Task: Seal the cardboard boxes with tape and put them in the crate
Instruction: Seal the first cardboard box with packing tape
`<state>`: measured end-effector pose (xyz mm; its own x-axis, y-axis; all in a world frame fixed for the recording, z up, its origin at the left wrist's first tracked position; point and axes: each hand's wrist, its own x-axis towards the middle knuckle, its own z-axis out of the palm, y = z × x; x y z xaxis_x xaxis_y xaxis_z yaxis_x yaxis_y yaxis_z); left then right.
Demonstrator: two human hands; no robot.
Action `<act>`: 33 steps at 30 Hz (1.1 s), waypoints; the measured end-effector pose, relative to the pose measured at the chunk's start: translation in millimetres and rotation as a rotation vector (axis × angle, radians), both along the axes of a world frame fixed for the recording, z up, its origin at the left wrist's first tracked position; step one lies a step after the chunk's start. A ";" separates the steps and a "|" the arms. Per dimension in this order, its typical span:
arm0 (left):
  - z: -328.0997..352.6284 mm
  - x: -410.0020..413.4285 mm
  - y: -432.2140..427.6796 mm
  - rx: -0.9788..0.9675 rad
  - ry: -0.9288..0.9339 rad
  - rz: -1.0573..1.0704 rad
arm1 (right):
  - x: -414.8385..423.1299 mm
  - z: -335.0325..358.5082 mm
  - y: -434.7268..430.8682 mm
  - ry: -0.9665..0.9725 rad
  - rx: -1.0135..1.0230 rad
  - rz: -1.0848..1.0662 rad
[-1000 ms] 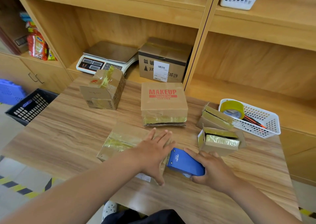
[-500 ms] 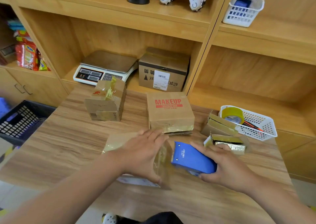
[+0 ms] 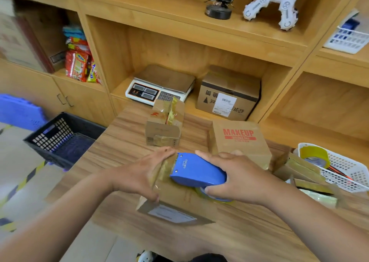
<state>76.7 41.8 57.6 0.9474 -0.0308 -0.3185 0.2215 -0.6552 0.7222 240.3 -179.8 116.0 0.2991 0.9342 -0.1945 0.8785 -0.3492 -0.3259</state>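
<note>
"Head view: what is hidden?"
"Most of the cardboard box's (image 3: 179, 203) top, under both hands and the blue tape dispenser (image 3: 196, 172). The white label on its near side is too blurred to read. The dispenser's roll shows only as a sliver below the right hand (image 3: 237, 178)."
"Anything else unclear?"
"The flapped boxes (image 3: 299, 168) at the right are smeared, and the frame edge cuts off the white basket (image 3: 349, 174) beside them. I cannot tell what lies in the black crate (image 3: 52, 138)."
"Where is the box?"
"On the wooden table (image 3: 249, 239), near its front edge, just before the MAKEUP box (image 3: 239, 140). The crate stands on the floor to the left, well apart."
"And the hands?"
"The left hand (image 3: 139, 174) lies flat, fingers straight, pressing tape over the box's left edge. The right wraps its fingers round the dispenser, whose front end sits just beside the left fingertips"
</note>
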 end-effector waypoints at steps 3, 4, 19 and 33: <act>-8.7 -9.3 16.6 -0.045 -0.026 0.056 | -12.6 2.3 28.6 -0.080 0.012 0.048; -12.8 -11.4 19.7 -0.010 -0.049 0.076 | -16.3 2.7 35.8 -0.099 0.013 0.058; -41.8 -17.5 44.9 0.237 -0.177 0.039 | -24.7 7.9 57.8 -0.255 -0.079 0.175; -27.1 -16.0 36.6 0.195 -0.090 0.033 | 23.8 26.7 -49.0 -0.175 -0.188 0.039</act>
